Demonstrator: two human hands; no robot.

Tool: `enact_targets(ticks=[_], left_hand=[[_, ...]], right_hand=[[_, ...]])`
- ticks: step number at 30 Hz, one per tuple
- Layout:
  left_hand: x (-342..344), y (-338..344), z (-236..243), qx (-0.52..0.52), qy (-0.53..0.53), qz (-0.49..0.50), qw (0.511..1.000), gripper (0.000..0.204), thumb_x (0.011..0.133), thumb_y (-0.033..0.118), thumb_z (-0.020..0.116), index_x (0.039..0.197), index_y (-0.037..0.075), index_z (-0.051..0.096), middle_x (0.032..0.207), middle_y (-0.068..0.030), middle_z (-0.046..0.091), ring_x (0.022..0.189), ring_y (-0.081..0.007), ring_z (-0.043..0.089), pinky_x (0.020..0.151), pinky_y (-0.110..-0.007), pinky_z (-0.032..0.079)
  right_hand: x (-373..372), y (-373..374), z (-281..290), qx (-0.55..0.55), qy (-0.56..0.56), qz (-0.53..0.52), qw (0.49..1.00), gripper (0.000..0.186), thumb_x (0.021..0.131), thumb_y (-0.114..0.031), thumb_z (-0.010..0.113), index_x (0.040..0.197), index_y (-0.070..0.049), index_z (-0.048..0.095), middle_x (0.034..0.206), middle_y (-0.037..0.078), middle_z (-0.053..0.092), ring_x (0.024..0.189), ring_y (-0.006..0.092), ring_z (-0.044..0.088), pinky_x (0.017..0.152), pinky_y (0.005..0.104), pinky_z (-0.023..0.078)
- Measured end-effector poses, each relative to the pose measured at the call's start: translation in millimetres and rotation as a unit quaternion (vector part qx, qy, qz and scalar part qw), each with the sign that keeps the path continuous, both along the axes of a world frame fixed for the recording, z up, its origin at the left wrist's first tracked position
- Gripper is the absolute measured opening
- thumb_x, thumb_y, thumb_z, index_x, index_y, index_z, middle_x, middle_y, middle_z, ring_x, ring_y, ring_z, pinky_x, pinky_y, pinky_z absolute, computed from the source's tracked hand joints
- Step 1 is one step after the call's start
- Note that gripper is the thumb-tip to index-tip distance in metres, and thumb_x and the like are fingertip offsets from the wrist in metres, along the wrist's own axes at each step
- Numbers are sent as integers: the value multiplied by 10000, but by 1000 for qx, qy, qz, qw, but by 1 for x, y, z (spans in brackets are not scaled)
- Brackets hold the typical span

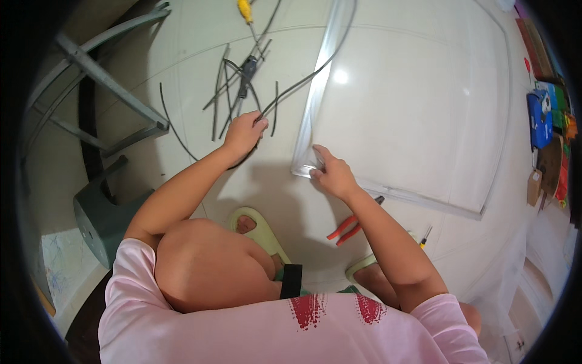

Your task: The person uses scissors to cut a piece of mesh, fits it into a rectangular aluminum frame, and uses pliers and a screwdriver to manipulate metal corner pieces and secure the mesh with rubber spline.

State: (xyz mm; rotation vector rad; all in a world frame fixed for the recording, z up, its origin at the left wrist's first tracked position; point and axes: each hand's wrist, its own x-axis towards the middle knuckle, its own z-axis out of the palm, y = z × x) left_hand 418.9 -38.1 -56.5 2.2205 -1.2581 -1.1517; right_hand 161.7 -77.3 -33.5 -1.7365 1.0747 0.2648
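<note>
A silvery metal frame [314,97] with thin, see-through mesh [412,121] across it lies flat on the tiled floor. My right hand [334,175] grips its near-left corner, thumb and forefinger on either side. To the left, my left hand [244,138] is closed around a long black rubber cord [297,82]. The cord loops up over the frame's left side toward the far edge, and a tail of it hangs below my palm. Red-handled pliers [347,229] rest on the floor beside my right forearm.
Several cut black strips [215,112] lie beyond my left hand, around a black-handled tool [247,73] and a yellow-handled screwdriver [245,11]. Grey metal legs [115,82] and a green stool [103,212] stand at left. A small screwdriver [426,236] and boxes [538,121] are at right.
</note>
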Motion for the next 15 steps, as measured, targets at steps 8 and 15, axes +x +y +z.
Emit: enact_targets(ticks=[8,15], left_hand=[[-1,46,50,-76,279,250,924,222,900,251,517,897,41,588,631,4,525,471,-46,419,430,-209,349],[-39,80,57,97,406,22,908,153,869,141,565,969,26,572,746,-44,597,625,-78,537,550,-219,446]], right_hand=[[43,-7,13,85,-162,-207,961,246,799,-229,636,838,14,638,716,92,628,656,150,570,630,270,453],[85,-13,31,184,-191,-235,935,307,812,-287,649,819,20,629,681,44,600,633,104,523,596,256,426]])
